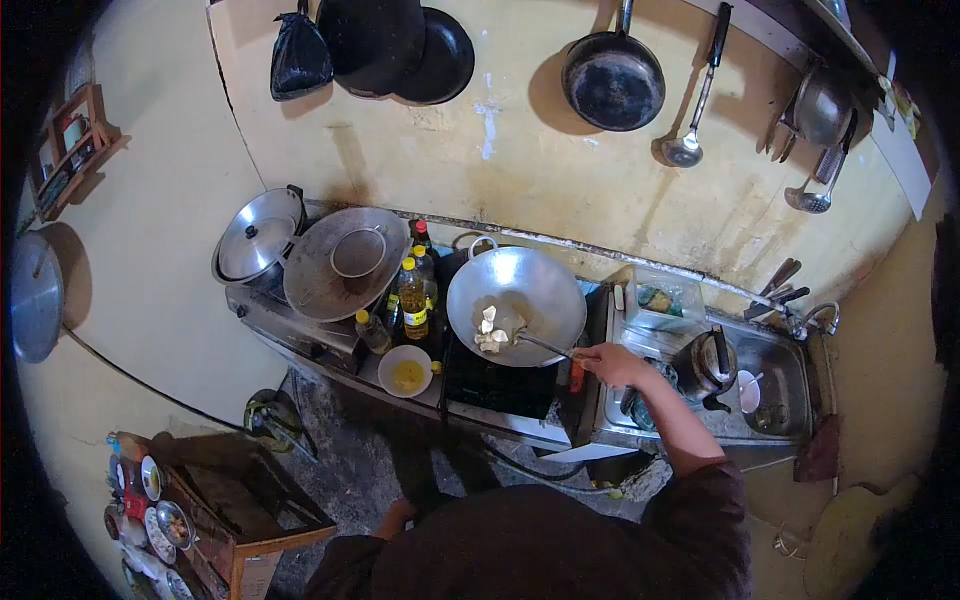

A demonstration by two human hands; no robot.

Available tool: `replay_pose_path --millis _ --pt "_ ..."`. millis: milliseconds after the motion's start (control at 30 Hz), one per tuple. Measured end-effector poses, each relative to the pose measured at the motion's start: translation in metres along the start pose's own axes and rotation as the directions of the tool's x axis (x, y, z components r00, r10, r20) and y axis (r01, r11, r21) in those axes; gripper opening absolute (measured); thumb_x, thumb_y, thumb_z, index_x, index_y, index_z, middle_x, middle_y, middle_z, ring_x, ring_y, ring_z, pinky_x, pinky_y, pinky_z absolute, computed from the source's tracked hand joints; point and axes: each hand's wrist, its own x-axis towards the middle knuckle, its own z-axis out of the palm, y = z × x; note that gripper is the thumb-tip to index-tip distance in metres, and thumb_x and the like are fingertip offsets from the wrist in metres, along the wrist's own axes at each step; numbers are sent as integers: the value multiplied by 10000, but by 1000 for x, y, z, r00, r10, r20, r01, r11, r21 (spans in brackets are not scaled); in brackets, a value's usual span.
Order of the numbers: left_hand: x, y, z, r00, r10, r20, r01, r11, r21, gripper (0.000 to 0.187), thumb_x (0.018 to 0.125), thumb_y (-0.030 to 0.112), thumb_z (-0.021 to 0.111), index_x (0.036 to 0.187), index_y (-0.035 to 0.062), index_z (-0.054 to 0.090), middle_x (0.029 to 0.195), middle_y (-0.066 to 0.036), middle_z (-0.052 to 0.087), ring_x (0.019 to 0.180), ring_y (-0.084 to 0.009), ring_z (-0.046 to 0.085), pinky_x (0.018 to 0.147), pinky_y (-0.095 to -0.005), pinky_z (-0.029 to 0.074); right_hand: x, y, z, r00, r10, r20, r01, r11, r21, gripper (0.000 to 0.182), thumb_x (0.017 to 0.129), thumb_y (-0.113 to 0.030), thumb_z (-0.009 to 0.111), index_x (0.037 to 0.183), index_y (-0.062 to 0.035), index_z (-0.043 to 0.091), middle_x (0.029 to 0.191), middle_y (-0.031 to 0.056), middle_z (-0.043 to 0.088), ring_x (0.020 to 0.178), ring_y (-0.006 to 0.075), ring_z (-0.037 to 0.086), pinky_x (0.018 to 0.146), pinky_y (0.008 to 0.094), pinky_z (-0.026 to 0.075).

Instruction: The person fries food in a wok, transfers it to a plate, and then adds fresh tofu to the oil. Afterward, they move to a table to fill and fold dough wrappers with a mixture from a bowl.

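Note:
My right hand (pixel 610 365) is closed around the handle of a spatula (pixel 543 345). The spatula's blade rests inside a large silver wok (pixel 475 290), touching or close beside several pale white food pieces (pixel 491 338). Under the wok lies a black cooktop (pixel 495 385). Low by my body, my left hand (pixel 398 514) shows only in part, and its fingers cannot be made out. Left of the wok stand bottles of yellow oil (pixel 413 300) and a white bowl (pixel 403 372) with yellow liquid in it.
A second, darker wok (pixel 325 285) with a strainer (pixel 357 252) in it and a lidded pot (pixel 262 235) stand on the left. To the right are a kettle (pixel 708 362) and a sink (pixel 785 365). A frying pan (pixel 613 80) and ladle (pixel 684 150) hang on the wall.

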Motion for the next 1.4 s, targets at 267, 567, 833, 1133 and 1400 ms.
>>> replay_pose_path --millis 267,567,833,1133,1400 --pt "59 18 -27 973 -199 121 218 960 -176 348 737 378 506 917 118 653 974 -158 618 912 -335 588 767 -433 472 -43 -63 15 977 -83 -197 -13 896 -444 367 824 -196 488 1187 -137 498 745 214 602 707 371 599 635 469 477" --pt "4 72 -160 836 -346 426 444 883 -153 408 748 373 514 966 48 632 1057 -206 576 1023 -347 533 817 -437 451 -34 -71 42 953 -47 -300 -110 866 -487 342 820 -223 511 1152 -140 506 667 176 603 628 355 608 568 462 491" --pt "37 14 -31 828 -398 396 488 859 -157 391 738 379 521 938 67 647 1015 -189 597 976 -331 563 823 -428 448 12 -19 4 892 63 -448 -280 855 -437 295 826 -212 491 1077 -63 539 813 190 621 768 357 611 649 448 500" --pt "30 14 -28 872 -320 370 410 890 -198 321 723 336 537 879 83 659 924 -166 627 902 -313 597 770 -429 466 89 60 26 989 -98 -114 -1 755 -656 253 848 -238 457 945 -55 601 773 183 613 758 334 608 660 430 493" --pt "34 17 -25 958 -238 159 274 923 -269 371 638 325 621 923 89 643 936 -145 629 861 -318 605 758 -435 468 42 -30 11 956 273 103 -285 951 124 323 857 -337 457 963 -80 621 692 169 624 659 316 621 648 421 496"
